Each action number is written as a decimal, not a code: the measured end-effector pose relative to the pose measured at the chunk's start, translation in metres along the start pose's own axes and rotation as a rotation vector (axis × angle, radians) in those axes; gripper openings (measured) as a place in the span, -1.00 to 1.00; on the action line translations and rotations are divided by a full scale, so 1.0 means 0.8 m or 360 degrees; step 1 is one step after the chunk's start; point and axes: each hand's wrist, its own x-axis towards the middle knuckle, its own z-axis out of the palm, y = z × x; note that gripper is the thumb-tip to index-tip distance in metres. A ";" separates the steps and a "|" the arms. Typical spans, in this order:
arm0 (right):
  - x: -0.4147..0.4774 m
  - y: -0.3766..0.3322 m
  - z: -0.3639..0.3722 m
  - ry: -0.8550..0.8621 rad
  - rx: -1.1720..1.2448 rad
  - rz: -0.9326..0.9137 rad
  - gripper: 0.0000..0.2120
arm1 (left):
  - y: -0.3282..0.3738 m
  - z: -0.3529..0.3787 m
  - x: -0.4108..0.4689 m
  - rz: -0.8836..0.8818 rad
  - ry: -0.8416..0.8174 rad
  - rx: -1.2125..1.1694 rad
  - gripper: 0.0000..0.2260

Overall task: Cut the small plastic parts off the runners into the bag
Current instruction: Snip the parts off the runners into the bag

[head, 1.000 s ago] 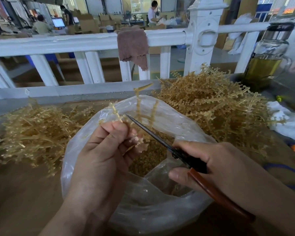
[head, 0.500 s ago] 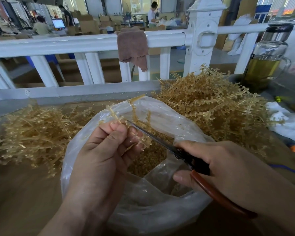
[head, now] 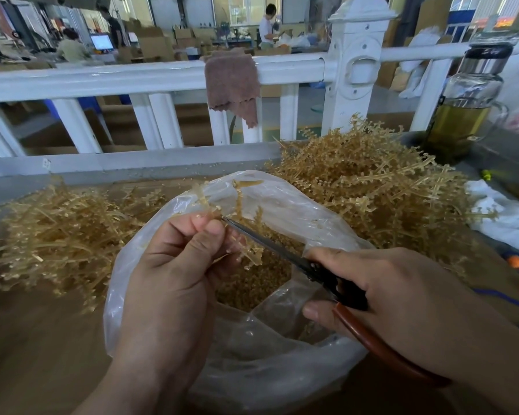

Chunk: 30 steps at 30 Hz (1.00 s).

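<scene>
1 runner (head: 253, 253) is pinched by the fingers (head: 206, 236) of the left hand (head: 168, 283) over the open bag (head: 282, 372); the scissors (head: 270, 244), gripped in the right hand (head: 402, 295), slant up-left, tips meeting it just beside those fingers.

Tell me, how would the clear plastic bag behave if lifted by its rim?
The plastic bag is probably floppy: its thin wall is wrinkled and slumps. It would likely sag, since cut parts lie heaped inside. Its glossy film may slip.

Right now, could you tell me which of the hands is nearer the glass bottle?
Right. The right hand, gripping the scissors, is in front of the glass bottle; the left hand pinches a runner farther left.
</scene>
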 end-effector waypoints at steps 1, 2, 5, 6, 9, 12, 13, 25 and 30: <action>0.000 0.000 0.000 0.0001 0.0005 -0.0002 -0.32 | 0.000 0.000 0.000 0.0011 0.0009 0.0007 -0.93; 0.000 0.000 0.000 0.0001 0.0016 -0.0004 -0.32 | 0.001 0.001 -0.001 0.0023 0.0016 0.0012 -0.91; -0.001 0.000 0.002 0.0020 0.0043 -0.0016 -0.31 | 0.002 0.003 -0.002 0.0053 0.0031 0.0013 -0.85; -0.002 0.000 0.003 0.0037 0.0047 -0.0019 -0.31 | 0.002 0.003 -0.002 0.0060 0.0037 0.0020 -0.84; -0.003 0.000 0.002 0.0066 0.0065 -0.0035 -0.28 | 0.003 0.004 -0.002 0.0066 0.0056 0.0041 -0.85; -0.004 -0.002 0.001 0.0041 0.0078 -0.0050 -0.28 | 0.004 0.003 -0.003 0.0069 0.0065 0.0054 -0.87; -0.004 -0.002 0.000 0.0035 0.0084 -0.0059 -0.28 | 0.004 0.003 -0.003 0.0074 0.0066 0.0058 -0.88; -0.002 -0.005 0.005 0.0230 0.0113 -0.0133 -0.41 | 0.003 0.007 -0.005 0.0074 0.0057 0.0071 -0.87; -0.002 -0.006 0.007 0.0324 0.0113 -0.0136 -0.43 | 0.001 0.009 -0.006 0.0030 0.0061 0.0014 -0.93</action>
